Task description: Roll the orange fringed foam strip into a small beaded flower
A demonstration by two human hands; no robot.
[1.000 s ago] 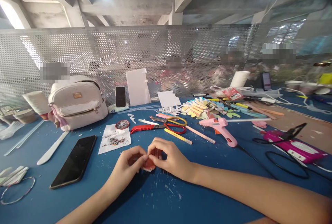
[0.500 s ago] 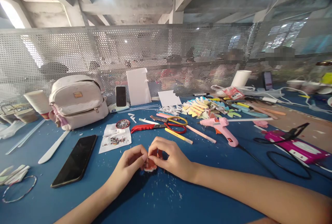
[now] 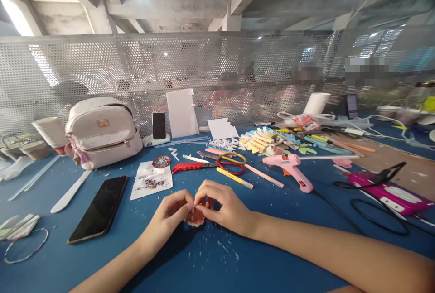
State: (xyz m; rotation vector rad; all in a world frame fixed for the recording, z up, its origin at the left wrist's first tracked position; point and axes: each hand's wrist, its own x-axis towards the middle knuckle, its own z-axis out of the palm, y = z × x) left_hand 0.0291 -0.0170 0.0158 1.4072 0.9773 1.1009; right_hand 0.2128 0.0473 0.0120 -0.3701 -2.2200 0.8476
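Note:
Both hands meet at the front middle of the table over a small reddish-orange piece with a pale edge point(image 3: 196, 218). My left hand point(image 3: 173, 209) pinches it from the left, thumb against forefinger. From the right, my right hand point(image 3: 224, 204) also pinches at its upper part, fingertips nearly touching the left ones. The fingers cover much of the piece, so its kind is unclear. Just beyond the hands lie red-handled scissors point(image 3: 193, 166), a pair with yellow and red loops point(image 3: 234, 161), and a yellow marker point(image 3: 234, 178).
A pink glue gun point(image 3: 288, 166) with a black cord lies right, near a magenta power strip point(image 3: 390, 193). Left are a black phone point(image 3: 98, 209), a white paper with dark bits point(image 3: 163, 184) and a pale backpack point(image 3: 102, 134). Cut paper pieces point(image 3: 261, 141) are heaped behind.
The hands stay in nearly the same pinch. The reddish piece has tilted slightly and a little more of its surface shows between the fingers.

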